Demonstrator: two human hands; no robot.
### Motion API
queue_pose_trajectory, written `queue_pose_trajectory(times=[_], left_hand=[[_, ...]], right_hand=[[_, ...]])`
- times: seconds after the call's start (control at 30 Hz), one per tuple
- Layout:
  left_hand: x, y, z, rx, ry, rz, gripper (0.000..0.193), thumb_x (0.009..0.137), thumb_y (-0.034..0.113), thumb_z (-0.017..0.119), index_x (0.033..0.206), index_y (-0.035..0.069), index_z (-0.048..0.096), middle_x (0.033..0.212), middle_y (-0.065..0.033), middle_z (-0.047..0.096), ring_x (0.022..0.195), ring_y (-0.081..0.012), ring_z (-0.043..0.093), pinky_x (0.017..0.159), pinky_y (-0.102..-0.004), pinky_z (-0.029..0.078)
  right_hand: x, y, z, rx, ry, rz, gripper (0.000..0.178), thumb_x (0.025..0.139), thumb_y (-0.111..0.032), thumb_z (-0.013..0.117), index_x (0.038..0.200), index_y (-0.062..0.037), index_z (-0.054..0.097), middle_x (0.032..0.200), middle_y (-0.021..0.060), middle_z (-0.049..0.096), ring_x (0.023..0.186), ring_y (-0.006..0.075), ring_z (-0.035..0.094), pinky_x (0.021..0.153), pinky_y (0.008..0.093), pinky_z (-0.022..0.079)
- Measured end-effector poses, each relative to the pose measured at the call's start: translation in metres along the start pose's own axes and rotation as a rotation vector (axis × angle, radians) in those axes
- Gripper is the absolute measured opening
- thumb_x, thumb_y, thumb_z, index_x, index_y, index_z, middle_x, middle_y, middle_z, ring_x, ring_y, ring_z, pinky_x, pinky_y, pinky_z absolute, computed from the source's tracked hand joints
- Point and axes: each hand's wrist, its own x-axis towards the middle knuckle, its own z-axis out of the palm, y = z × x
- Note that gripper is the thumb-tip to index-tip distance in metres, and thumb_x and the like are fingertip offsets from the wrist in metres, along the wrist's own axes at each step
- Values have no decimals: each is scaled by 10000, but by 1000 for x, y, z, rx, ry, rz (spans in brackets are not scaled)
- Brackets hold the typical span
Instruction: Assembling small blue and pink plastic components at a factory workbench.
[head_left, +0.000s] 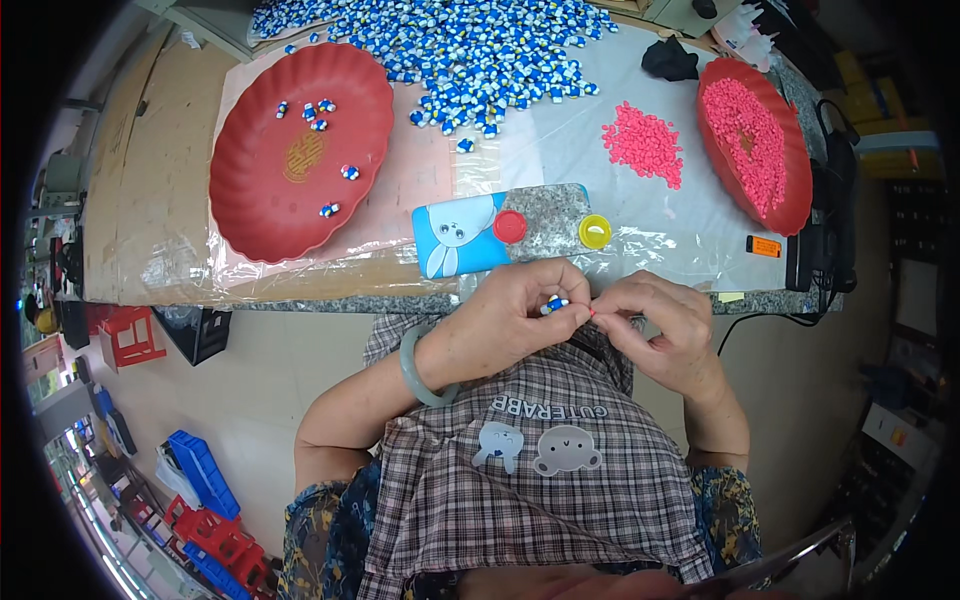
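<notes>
Left hand pinches a tiny blue-white piece at fingertips, over lap, 6 o'clock of the surface. Right hand pinches a red bit against it. Likely light, hard, easily dropped; best held by its sides. Phone, two caps at 12; red trays at 10 & 2; nothing blocking.

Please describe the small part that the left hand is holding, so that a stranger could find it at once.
Start at the near edge of the table, where the two hands meet over a checked apron. The left hand, with a green bangle on its wrist, pinches a small blue-and-white piece. Similar pieces lie in the heap; only this one is held in fingers.
</notes>
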Motion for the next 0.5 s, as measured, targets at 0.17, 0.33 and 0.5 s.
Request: queue_pose_trajectory(times=[0.17,0.33,0.5], left_hand=[[0,2,-1,-56,-25,-18,67,984,81,622,1011,32,585,891,55,534,756,-13,467,654,-188,400],[-1,2,-3,-168,-70,-74,107,984,95,645,1055,29,599,879,52,560,750,-15,493,662,-190,430],[-6,-1,-11,-157,-55,-110,164,966,92,674,1102,0,670,973,-17,663,859,-47,610,759,-198,505]], right_hand=[[-3,7,5,-93,34,-122,205,731,80,746,897,-17,678,793,94,696,680,186,695,584,285,546],[1,11,1,-6,63,-85,190,736,79,745,877,-14,658,775,84,681,640,172,676,557,281,534],[8,30,-11,42,87,204,101,810,82,690,876,21,645,816,72,681,693,108,678,620,236,552]])
